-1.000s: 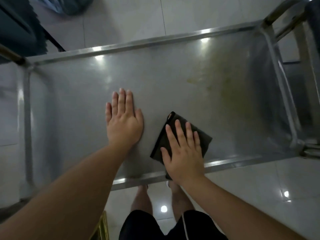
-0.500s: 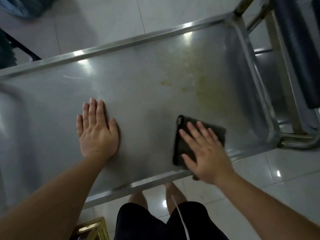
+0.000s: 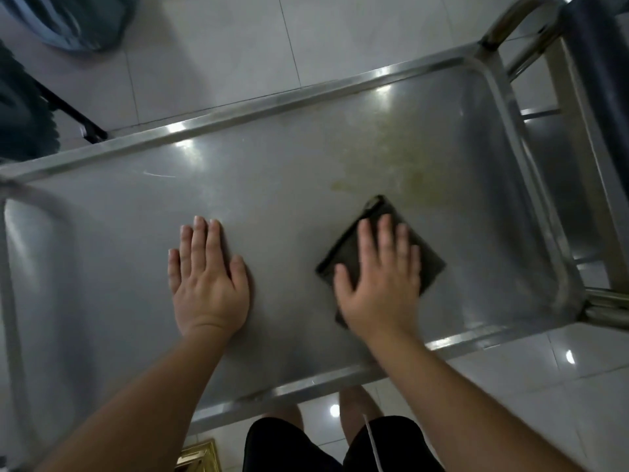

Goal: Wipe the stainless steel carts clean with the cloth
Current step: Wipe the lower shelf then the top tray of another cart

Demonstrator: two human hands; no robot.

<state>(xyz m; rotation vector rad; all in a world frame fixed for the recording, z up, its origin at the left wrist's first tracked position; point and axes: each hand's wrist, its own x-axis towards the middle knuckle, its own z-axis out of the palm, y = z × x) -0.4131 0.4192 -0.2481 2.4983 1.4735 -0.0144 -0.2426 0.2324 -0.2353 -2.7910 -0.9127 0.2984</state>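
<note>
At the near edge, the person's legs and dark shorts (image 3: 326,447) showed below the near rim of the stainless steel cart (image 3: 306,386). Both forearms reached over that rim onto the top tray.

The left hand (image 3: 207,284) lay flat and spread on bare steel, palm down, holding nothing; it appeared to brace the cart. To its right and well apart from it, the right hand (image 3: 377,287) was pressed flat, fingers spread, on the dark folded cloth (image 3: 430,267). It pinned the cloth to the tray rather than gripping it. The cloth sat turned like a diamond, one corner pointing far and slightly left.

The relation that matters: the yellowish stain (image 3: 391,168) lay just beyond the cloth's far corner, extending far and to the right. The right hand was plainly the nearer one. In my judgement the next stroke calls for a push away from the body.

Not established: whether the far corner touched the stain's edge. The cloth's near part was hidden under the palm. The tray's left end was blurred. A second cart (image 3: 558,185) at the right was cut off by the frame.
</note>
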